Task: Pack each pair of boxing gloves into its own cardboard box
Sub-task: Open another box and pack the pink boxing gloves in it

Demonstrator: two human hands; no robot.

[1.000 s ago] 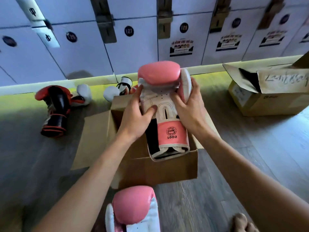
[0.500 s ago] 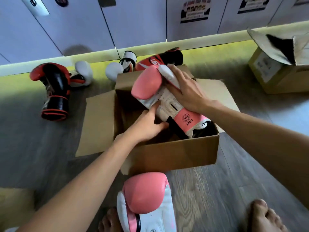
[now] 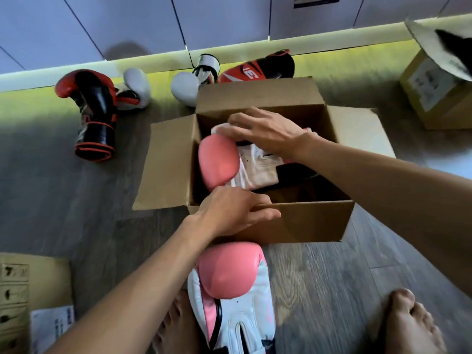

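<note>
On the floor [image 3: 332, 282] nearest me lies one pink glove [image 3: 232, 290]. Just past it the left hand [image 3: 229, 213] grips the near wall of the open cardboard box [image 3: 306, 223], fingers curled over its rim. Inside, the other pink glove [image 3: 218, 164] lies on its side, and the right hand [image 3: 265, 134] presses it with fingers spread. Beyond, a black-and-red glove [image 3: 95, 111] and white gloves [image 3: 185, 88] lie by the lockers [image 3: 127, 21].
</note>
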